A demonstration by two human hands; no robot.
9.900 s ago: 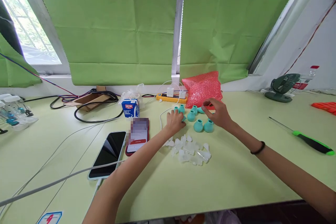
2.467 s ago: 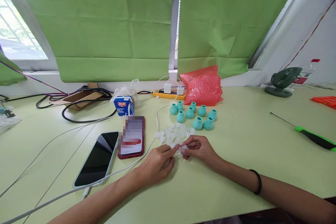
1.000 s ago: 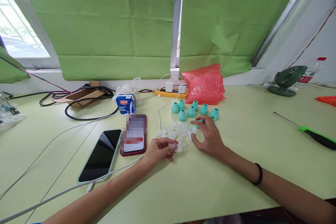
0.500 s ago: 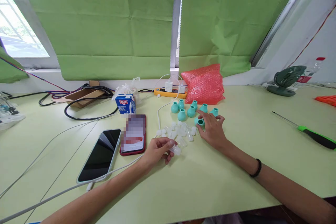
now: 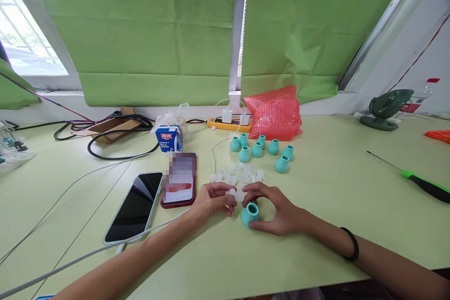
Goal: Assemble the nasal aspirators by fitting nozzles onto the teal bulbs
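My right hand (image 5: pixel 277 211) grips a teal rubber cup (image 5: pixel 249 213), its opening turned toward my left hand. My left hand (image 5: pixel 213 201) pinches a small clear plastic piece (image 5: pixel 232 193) just left of that cup's mouth. Behind both hands lies a pile of clear plastic pieces (image 5: pixel 239 176). Farther back stand several more teal cups (image 5: pixel 262 148) in a loose group on the pale green table (image 5: pixel 316 225).
A black phone (image 5: pixel 135 206) on a white cable and a red phone (image 5: pixel 179 185) lie to the left. A milk carton (image 5: pixel 168 138), black cables (image 5: pixel 116 143), a yellow power strip (image 5: pixel 228 125) and a red bubble-wrap bag (image 5: pixel 276 112) sit behind. A green-handled screwdriver (image 5: pixel 418 183) and a small fan (image 5: pixel 381 110) are at the right.
My right hand took a teal cup from the group and brought it near, next to my left hand. My left hand kept its clear piece and shifted slightly right.
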